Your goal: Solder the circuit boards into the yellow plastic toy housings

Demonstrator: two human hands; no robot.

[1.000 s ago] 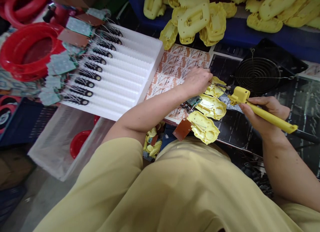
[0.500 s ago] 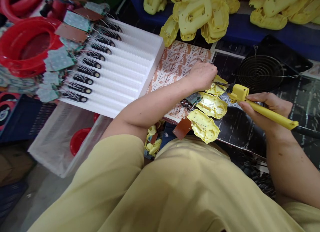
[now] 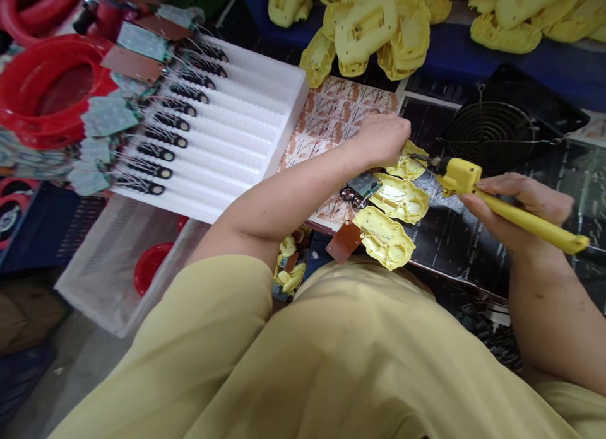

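**Head view**

The left hand [image 3: 383, 139] lies knuckles-up at the far end of a row of three yellow shells, with the forearm reaching in from the lower left. Its fingers are curled down onto the farthest shell [image 3: 411, 168]. The back of the hand hides the fingertips, so it cannot be told whether they pinch anything.

The right hand [image 3: 518, 209] is closed around the handle of a yellow soldering iron [image 3: 502, 209]. The iron's metal tip points left and sits at the farthest shell, just beside the left hand's fingers.

The middle shell [image 3: 401, 200] and the nearest shell [image 3: 386, 238] lie open-side up, touching one another, at the table edge in front of the body. A small green board [image 3: 363, 187] lies against the middle shell, and a brown board [image 3: 344, 242] lies against the nearest one.

A patterned sheet [image 3: 331, 120] covers the table under the left hand. A white grooved tray [image 3: 246, 142] to the left holds rows of black parts wired to boards. Red rings [image 3: 45, 95] lie further left. A wire fan grille [image 3: 492, 136] sits beyond the iron, and a pile of yellow housings [image 3: 369, 29] lies along the far edge.
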